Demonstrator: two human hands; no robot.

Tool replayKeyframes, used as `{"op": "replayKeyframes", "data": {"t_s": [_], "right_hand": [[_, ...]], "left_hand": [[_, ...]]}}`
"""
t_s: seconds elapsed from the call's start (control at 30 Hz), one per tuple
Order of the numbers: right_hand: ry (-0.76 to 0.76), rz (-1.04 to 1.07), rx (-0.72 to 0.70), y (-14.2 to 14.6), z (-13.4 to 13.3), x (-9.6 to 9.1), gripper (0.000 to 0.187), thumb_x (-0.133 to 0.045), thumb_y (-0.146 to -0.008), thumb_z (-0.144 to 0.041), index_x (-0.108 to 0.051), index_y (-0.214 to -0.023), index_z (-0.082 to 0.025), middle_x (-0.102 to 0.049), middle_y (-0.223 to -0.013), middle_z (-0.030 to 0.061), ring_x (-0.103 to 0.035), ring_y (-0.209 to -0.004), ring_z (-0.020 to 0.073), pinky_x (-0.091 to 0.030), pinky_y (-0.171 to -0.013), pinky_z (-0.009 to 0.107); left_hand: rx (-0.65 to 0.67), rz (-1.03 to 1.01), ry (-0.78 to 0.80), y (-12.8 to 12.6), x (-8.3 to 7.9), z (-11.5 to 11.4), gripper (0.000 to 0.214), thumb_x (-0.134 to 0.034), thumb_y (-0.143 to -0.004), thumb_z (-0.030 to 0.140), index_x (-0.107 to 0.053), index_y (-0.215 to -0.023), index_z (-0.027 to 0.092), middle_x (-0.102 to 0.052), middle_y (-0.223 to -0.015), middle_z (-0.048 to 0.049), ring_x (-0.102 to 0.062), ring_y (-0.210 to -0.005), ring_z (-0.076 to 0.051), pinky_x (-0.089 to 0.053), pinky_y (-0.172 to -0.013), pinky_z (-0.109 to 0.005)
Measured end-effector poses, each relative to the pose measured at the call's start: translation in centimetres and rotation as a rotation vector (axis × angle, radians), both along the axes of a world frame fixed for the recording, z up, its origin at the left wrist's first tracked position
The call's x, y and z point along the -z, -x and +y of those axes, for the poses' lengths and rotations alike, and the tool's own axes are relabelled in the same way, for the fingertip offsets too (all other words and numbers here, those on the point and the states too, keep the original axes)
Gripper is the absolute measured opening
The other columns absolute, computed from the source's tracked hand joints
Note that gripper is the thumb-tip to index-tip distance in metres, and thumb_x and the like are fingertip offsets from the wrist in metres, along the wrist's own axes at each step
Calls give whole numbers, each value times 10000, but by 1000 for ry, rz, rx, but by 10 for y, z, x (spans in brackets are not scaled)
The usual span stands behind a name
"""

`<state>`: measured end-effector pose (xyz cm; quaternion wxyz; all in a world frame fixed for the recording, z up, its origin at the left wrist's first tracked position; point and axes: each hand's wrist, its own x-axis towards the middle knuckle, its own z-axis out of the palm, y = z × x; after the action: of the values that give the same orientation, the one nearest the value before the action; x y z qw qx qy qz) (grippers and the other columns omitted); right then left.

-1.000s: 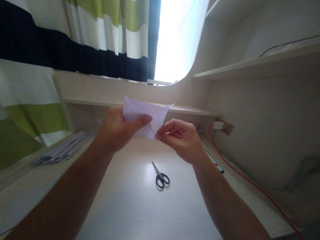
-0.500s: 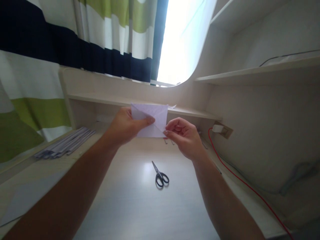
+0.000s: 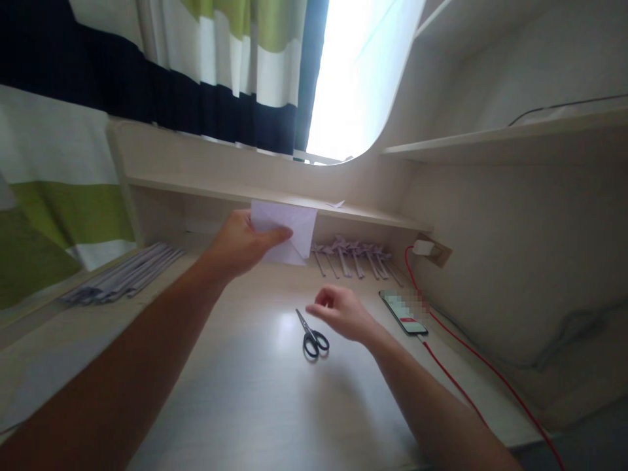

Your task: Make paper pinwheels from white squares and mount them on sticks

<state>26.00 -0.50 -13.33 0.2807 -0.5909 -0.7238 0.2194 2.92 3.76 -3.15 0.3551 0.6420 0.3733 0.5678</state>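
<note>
My left hand (image 3: 245, 243) pinches a folded square of white paper (image 3: 305, 229), thumb across the front. Creases run over its face, and the paper is raised above the desk. Lower and to the right is my right hand (image 3: 343, 311), off the paper, with loosely curled fingers, the thumb apart from them and nothing seen in it. Just left of and below that hand lies a pair of scissors (image 3: 311, 337) with black handles, its blades pointing away from me.
Several paper pinwheels (image 3: 350, 255) lie at the back of the desk (image 3: 235, 392). A phone (image 3: 405, 314) with a red cable (image 3: 456, 386) is at right. Rolled paper sticks (image 3: 125, 275) and a paper sheet (image 3: 53, 379) lie at left. A shelf (image 3: 206, 190) spans the back.
My right hand has let go of the paper's corner and moved down toward the scissors. The pinwheels and phone now show. My left hand still holds the paper.
</note>
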Motion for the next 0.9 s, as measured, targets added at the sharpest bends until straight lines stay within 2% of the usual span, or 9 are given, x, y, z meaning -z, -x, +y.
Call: {"op": "replayKeyframes", "data": {"t_s": [0.1, 0.27, 0.4, 0.53, 0.63, 0.73, 0.8, 0.83, 0.9], "right_hand": [[198, -212, -39, -1, -8, 17, 289, -873, -637, -360, -660, -554, -183, -569, -485, 0, -520, -494, 147, -319, -521, 279], [228, -372, 29, 11, -14, 25, 141, -770, -673, -269, -700, -573, -197, -638, -573, 47, -542, -557, 175, -297, -549, 301], [209, -376, 73, 11, -12, 25, 134, -767, -656, -266, -694, -576, -187, -677, -625, 80, -585, -611, 201, -295, -559, 304], [204, -251, 57, -3, -4, 31, 165, -762, -745, -271, -694, -630, -174, -659, -615, 44, -604, -630, 176, -317, -550, 277], [285, -97, 13, -14, 8, 42, 201, -704, -916, -308, -717, -794, -149, -648, -623, 4, -609, -575, 137, -415, -547, 245], [362, 59, -11, -20, 20, 53, 257, -651, -1025, -382, -697, -1067, -132, -719, -917, 35, -686, -732, 149, -583, -677, 301], [370, 163, -11, -21, 26, 58, 287, -650, -1033, -383, -670, -1190, -143, -712, -1100, 69, -710, -878, 181, -621, -773, 361], [363, 215, -8, -21, 27, 59, 293, -650, -1033, -379, -666, -1210, -146, -707, -1124, 75, -710, -900, 188, -621, -784, 367], [335, 313, 1, -20, 28, 61, 279, -626, -1044, -396, -669, -1149, -140, -706, -1017, 51, -691, -800, 159, -604, -716, 324]], "left_hand": [[-29, -105, -7, 3, -9, -7, 270, -922, -614, 318, -822, -843, 216, -833, -887, -46, -767, -794, -247, -595, -674, -299], [99, -250, 34, -4, -11, -16, 309, -923, -601, 276, -808, -880, 205, -833, -972, -65, -777, -878, -256, -621, -798, -351], [201, -325, 104, -9, -11, -19, 290, -906, -605, 236, -799, -873, 202, -830, -957, -83, -775, -837, -240, -618, -763, -325], [222, -343, 131, -9, -14, -20, 286, -901, -599, 243, -793, -859, 193, -824, -902, -97, -772, -814, -253, -605, -709, -318], [210, -348, 124, -8, -14, -19, 277, -899, -597, 237, -790, -849, 198, -830, -945, -83, -764, -813, -237, -595, -712, -311], [228, -366, 105, -6, -13, -19, 245, -890, -644, 203, -797, -870, 211, -831, -934, -18, -742, -802, -181, -586, -758, -290], [244, -366, 101, -5, -12, -18, 217, -878, -692, 196, -799, -893, 215, -825, -906, 24, -730, -807, -153, -582, -791, -275], [250, -365, 102, -4, -11, -18, 208, -876, -708, 197, -798, -900, 213, -822, -896, 37, -727, -812, -146, -580, -802, -273], [249, -369, 95, -4, -10, -17, 212, -883, -714, 195, -798, -907, 209, -819, -883, 50, -726, -823, -144, -578, -809, -275]]}}
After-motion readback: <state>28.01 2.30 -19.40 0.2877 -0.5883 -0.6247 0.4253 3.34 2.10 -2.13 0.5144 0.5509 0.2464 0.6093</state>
